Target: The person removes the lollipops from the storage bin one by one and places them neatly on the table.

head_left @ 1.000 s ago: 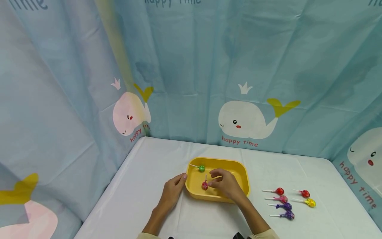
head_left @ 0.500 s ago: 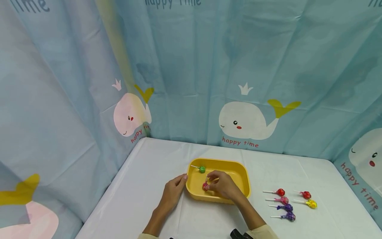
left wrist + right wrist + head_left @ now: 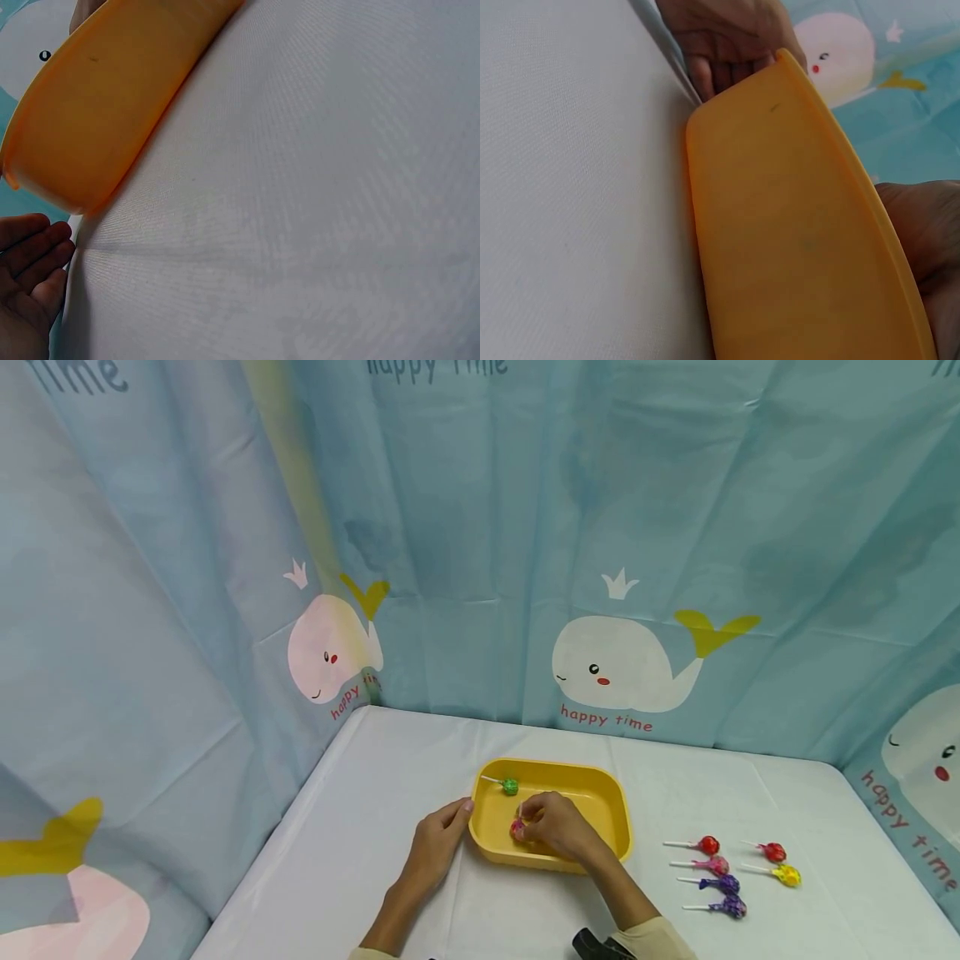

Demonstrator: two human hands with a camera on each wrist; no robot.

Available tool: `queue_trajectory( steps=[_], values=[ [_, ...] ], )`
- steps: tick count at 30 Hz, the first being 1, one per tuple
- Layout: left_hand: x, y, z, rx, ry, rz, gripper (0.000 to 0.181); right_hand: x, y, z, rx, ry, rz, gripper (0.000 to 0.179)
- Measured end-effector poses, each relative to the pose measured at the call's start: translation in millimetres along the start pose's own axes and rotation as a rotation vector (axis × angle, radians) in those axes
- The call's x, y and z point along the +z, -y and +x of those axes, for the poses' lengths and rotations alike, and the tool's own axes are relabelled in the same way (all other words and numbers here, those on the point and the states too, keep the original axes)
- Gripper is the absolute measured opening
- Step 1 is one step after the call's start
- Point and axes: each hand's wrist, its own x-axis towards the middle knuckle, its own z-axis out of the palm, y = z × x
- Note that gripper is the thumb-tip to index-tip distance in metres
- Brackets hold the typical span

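Note:
A yellow tray (image 3: 525,861) stands on the white table, and its outer wall (image 3: 90,97) fills part of the left wrist view. My left hand (image 3: 437,845) is at the tray's left end, its fingers fairly straight and the fingertips by the rim. Reaching in over the near side, my right hand (image 3: 558,828) pinches a pink-red lollipop (image 3: 517,830) whose stick points up towards the far side. A green lollipop (image 3: 510,787) lies in the tray's far left corner, stick to the left. In the right wrist view the tray wall hides the right fingertips.
Right of the tray several lollipops lie in two columns: red (image 3: 708,845), pink (image 3: 717,865), purple (image 3: 727,884) and another purple (image 3: 733,907), then red (image 3: 774,852) and yellow (image 3: 787,875). A whale-print curtain (image 3: 480,635) hangs behind the table.
My right hand has moved slightly left and its fingers have closed on the pink-red lollipop. My left hand stays at the tray's left end.

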Motion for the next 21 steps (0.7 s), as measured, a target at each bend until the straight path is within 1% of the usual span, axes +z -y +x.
queue_trajectory(
  steps=[4, 6, 9, 14, 21],
  values=[
    [-0.1, -0.6, -0.5, 0.0, 0.002, 0.002, 0.059, 0.9, -1.1, 0.3, -0.024, 0.015, -0.027, 0.01],
    [-0.2, -0.8, -0.1, -0.001, 0.0, -0.003, 0.059, 0.9, -1.9, 0.2, -0.032, 0.017, -0.026, 0.01],
    [0.0, -0.7, 0.6, -0.001, -0.002, -0.003, 0.058, -0.1, -2.1, -0.7, -0.022, 0.005, -0.015, 0.01],
    [0.4, 0.2, 1.3, -0.002, -0.008, 0.002, 0.057, -1.7, -2.1, -3.5, 0.014, -0.06, 0.009, 0.01],
    [-0.1, -0.5, 0.6, -0.006, -0.009, -0.007, 0.057, -5.6, -1.7, -8.7, 0.063, -0.154, 0.043, 0.015]
  ],
)
